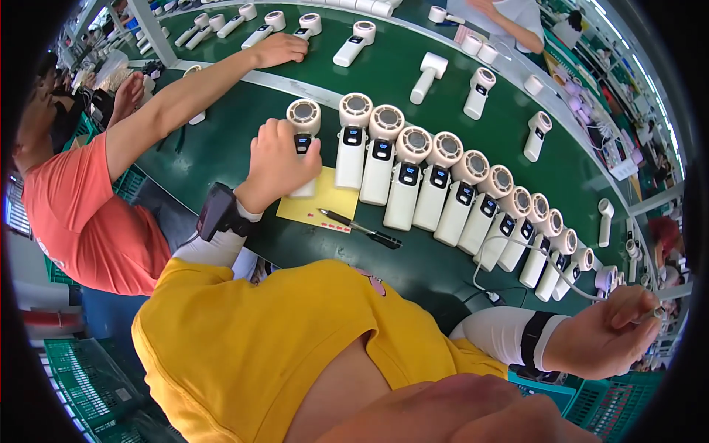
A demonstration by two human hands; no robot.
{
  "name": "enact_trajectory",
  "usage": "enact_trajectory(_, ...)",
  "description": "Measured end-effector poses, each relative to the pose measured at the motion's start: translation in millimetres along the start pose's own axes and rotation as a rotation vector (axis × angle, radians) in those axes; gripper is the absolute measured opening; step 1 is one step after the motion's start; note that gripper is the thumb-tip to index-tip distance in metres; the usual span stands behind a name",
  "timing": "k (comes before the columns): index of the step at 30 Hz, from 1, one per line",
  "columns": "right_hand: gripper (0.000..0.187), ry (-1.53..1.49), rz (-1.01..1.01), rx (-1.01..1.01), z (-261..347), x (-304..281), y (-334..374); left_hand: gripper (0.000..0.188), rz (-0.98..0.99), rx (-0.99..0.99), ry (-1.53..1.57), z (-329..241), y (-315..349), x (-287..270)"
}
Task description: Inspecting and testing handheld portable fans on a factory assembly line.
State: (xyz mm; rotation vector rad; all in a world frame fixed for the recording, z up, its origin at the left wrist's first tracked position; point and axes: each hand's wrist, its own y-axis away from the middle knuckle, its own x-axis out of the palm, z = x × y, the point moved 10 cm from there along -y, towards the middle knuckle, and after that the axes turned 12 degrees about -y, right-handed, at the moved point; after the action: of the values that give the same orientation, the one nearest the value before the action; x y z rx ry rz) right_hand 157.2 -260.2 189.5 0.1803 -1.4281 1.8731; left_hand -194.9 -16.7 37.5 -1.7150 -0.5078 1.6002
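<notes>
My left hand is closed over the handle of a white handheld fan; its round head and small lit display show past my fingers. Under that handle lies a yellow paper sheet with small red marks. A black pen rests across the sheet's edge. To the right, a slanting row of several similar white fans lies face up, many with lit displays. At the far right, my right hand is raised off the table, its fingers pinched around a small plug on a white cable.
A co-worker's arm in a coral sleeve reaches across on the left, its hand on a fan at the green conveyor. More fans lie spaced along it. Another person sits across. Green crates stand below at left.
</notes>
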Motion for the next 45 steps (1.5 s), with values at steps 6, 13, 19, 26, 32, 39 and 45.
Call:
enact_trajectory(6,0.031,0.465,0.072,-0.246,11,20,12,0.041,0.739,-0.403,0.265,69,29,60)
enact_trajectory(13,0.041,0.207,0.379,0.389,-86,75,44,0.028,0.523,-0.385,1.507,-40,-47,-15)
enact_trajectory(19,0.054,-0.094,0.478,0.435,-110,97,58,0.039,0.269,0.415,1.007,-152,-57,-99)
enact_trajectory(26,0.053,-0.031,0.509,0.354,-91,91,50,0.043,0.482,0.422,1.275,-179,-40,-82)
enact_trajectory(32,0.048,-0.074,0.343,0.316,-92,76,40,0.043,0.359,0.465,1.204,-177,-41,-68)
enact_trajectory(39,0.043,-0.354,0.133,0.898,-130,83,85,0.054,-0.24,0.905,1.022,-169,-29,-120)
enact_trajectory(45,0.043,-0.025,0.412,0.235,-85,83,54,0.053,0.199,0.702,1.335,-191,-34,-77)
